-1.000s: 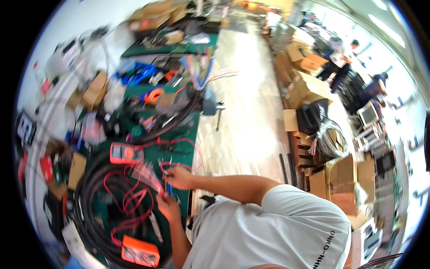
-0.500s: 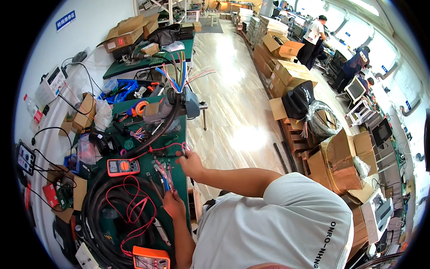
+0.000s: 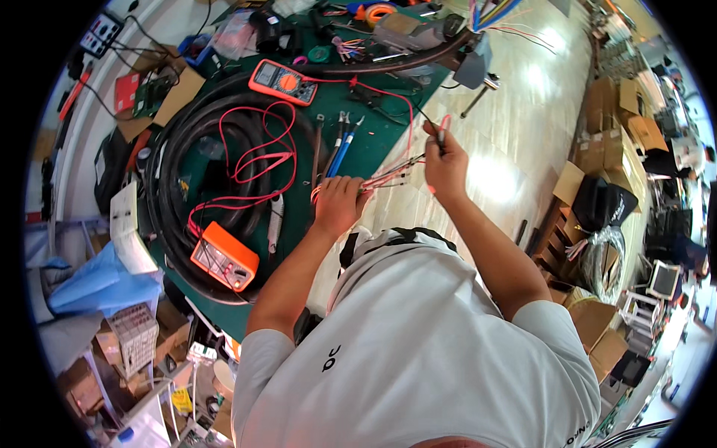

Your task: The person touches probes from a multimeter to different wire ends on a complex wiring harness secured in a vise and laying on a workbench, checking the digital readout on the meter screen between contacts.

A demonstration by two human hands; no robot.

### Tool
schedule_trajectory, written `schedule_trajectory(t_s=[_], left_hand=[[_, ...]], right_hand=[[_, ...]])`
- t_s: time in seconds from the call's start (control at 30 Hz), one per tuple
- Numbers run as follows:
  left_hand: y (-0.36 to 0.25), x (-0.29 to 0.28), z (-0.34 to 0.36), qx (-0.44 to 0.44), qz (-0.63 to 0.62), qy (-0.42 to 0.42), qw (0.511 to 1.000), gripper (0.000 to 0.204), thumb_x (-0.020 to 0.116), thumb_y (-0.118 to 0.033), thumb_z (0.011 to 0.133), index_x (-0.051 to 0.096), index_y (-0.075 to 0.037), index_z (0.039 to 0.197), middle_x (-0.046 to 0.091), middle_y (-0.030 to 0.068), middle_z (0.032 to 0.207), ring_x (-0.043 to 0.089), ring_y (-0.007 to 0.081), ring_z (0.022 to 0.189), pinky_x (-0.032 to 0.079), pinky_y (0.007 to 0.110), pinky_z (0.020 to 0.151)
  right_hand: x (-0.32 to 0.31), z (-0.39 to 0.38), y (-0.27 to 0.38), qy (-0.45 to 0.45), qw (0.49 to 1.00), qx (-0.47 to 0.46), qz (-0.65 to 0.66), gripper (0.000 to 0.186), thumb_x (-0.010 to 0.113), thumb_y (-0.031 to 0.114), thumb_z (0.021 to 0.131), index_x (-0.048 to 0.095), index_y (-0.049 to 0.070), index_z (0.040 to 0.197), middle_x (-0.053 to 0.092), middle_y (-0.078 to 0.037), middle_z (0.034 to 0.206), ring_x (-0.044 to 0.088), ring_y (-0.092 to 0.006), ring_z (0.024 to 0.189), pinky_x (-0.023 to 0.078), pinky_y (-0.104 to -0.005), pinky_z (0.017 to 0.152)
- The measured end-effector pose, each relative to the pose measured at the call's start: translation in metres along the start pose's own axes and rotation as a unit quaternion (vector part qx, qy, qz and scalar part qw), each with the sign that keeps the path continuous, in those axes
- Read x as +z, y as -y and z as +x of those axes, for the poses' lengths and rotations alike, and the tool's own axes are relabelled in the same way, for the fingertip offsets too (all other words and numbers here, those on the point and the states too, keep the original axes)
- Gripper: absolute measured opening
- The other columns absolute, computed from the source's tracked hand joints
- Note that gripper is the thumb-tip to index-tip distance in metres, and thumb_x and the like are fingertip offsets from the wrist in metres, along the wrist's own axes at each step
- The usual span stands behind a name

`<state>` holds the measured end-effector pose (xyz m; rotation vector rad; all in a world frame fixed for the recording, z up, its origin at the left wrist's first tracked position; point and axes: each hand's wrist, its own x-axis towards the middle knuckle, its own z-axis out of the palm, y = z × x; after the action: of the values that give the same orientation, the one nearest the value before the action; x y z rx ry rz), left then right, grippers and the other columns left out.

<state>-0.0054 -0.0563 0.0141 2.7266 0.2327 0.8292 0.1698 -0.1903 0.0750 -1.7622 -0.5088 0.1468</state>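
The left hand (image 3: 341, 205) grips a bundle of thin red, white and black wires (image 3: 387, 177) at the desk's edge, their ends reaching toward the right hand (image 3: 447, 166), closed around a slim black rod (image 3: 439, 137). Beyond, the green desk (image 3: 385, 142) carries blue-sleeved wires (image 3: 344, 151), an orange-rimmed grey multimeter (image 3: 284, 82) and a thick black coiled cable (image 3: 169, 149).

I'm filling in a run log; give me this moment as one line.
left hand: holds thin wires | right hand: holds dark probe-like tool | meter: on bench | black cable: coiled, left of hands
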Motion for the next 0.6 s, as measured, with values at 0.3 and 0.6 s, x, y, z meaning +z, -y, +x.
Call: schedule_trajectory(t_s=[0.3, 0.6], left_hand=[[0.001, -0.001, -0.001, -0.378, -0.328, -0.503, 0.705, 0.042, 0.036, -0.035, 0.102, 0.038, -0.006, 0.072, 0.043, 0.0048, 0.061, 0.05, 0.0207, 0.058, 0.049, 0.039, 0.069], [0.003, 0.0, -0.026, -0.253, -0.328, -0.522, 0.746, 0.042, 0.034, -0.032, 0.103, 0.032, -0.008, 0.068, 0.035, 0.0039, 0.056, 0.043, 0.0176, 0.053, 0.05, 0.04, 0.067]], right_hand=[[-0.01, 0.003, -0.018, 0.148, 0.988, 0.037, -0.01, 0.022, 0.05, 0.009, 0.095, 0.063, -0.001, 0.109, 0.071, -0.004, 0.088, 0.046, -0.003, 0.062, 0.037, -0.0203, 0.058], [-0.009, -0.004, -0.04, 0.217, 0.973, 0.052, -0.05, 0.023, 0.046, 0.008, 0.091, 0.063, -0.003, 0.103, 0.07, -0.007, 0.081, 0.049, -0.0057, 0.058, 0.041, -0.0237, 0.054]])
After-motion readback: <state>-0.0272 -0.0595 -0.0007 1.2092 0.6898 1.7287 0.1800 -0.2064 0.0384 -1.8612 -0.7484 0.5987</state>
